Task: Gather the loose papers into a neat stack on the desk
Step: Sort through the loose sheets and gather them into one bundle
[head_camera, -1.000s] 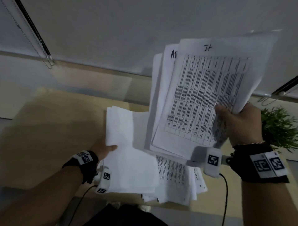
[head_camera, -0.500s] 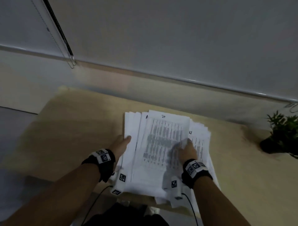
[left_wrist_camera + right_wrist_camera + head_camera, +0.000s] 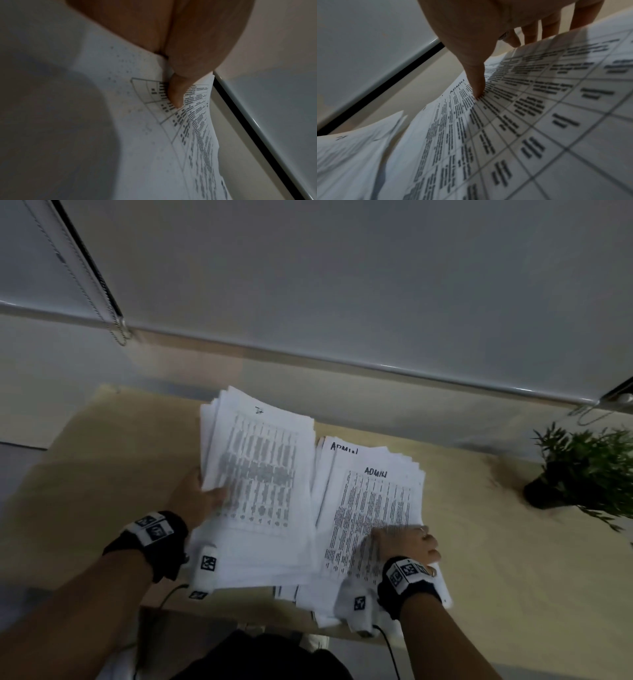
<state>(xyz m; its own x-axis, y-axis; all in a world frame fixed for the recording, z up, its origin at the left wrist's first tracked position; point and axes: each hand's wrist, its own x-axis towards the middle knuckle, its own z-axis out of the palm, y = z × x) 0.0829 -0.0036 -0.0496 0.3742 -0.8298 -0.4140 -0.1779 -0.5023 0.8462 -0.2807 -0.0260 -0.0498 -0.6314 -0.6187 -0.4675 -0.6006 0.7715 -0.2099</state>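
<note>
Two paper piles are sitting mid-frame on the desk (image 3: 102, 474), bare wood lying open at left and right. The left hand (image 3: 198, 501) is pinching the left bundle's (image 3: 260, 474) edge, thumb on top. The right hand (image 3: 407, 546) is gripping the ADMIN pile's (image 3: 373, 501) lower right edge.

Desk (image 3: 102, 474): carries two batches of papers near its front edge, toward the middle.
Left batch (image 3: 260, 474): left edge held by the left hand (image 3: 198, 501), thumb on top; its far end seems raised off the desk.
Right batch (image 3: 373, 501): just beside the left batch, touching or slightly under its right edge; the right hand (image 3: 407, 546) sits at its front right corner, thumb on the top sheet. Lower sheets overhang the desk's front edge.
Potted plant (image 3: 582, 470): far right of the desk, well apart from the papers.
</note>
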